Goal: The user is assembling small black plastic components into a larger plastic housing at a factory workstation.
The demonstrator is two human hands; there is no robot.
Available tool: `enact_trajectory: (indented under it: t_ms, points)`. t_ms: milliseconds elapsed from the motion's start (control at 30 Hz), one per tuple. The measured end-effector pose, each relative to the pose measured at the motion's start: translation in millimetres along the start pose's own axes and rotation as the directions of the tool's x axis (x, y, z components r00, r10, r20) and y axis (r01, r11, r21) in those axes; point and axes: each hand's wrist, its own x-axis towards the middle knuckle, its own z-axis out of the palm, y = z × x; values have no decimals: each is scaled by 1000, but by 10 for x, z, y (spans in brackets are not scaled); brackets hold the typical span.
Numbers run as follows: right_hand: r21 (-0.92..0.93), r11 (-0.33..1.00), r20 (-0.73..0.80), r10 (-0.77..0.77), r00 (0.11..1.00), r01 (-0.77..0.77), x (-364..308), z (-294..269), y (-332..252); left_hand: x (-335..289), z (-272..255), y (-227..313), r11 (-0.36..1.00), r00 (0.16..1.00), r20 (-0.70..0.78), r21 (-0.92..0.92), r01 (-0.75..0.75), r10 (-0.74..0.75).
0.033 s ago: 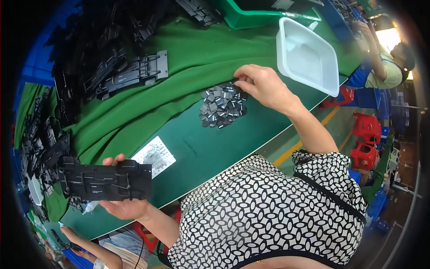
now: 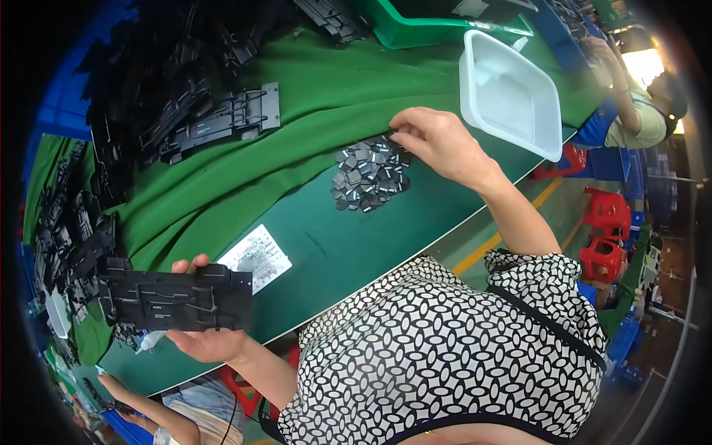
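My left hand grips a black plastic chassis plate at the lower left. Its thumb side lies along the near edge, and fingertips show over the far edge. Molded ribs and small light print mark the plate's face. My right hand is at the top right of a pile of small black flat pieces, its thumb and forefinger bent together. Whether a piece is between those fingertips cannot be made out. Some pieces in the pile carry pale marks.
A white printed sheet lies on the green table. Many similar black plates are heaped on a green cloth at the far left. A white plastic tub and a green bin stand beyond. Other people sit at both ends.
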Motion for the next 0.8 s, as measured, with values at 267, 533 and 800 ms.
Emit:
enact_trajectory:
  t_ms: [267, 533, 800]
  points:
    - [759, 498, 389, 170, 905, -420, 57, 25, -332, -56, -95, -1, 985, 999, -14, -166, 36, -39]
    - [724, 481, 546, 40, 837, -495, 184, 288, -935, -28, 1, 73, 988, 985, -172, -153, -23, -3]
    - [488, 872, 361, -246, 900, 42, 232, 670, -1302, -17, -107, 49, 926, 990, -135, -368, -87, 39]
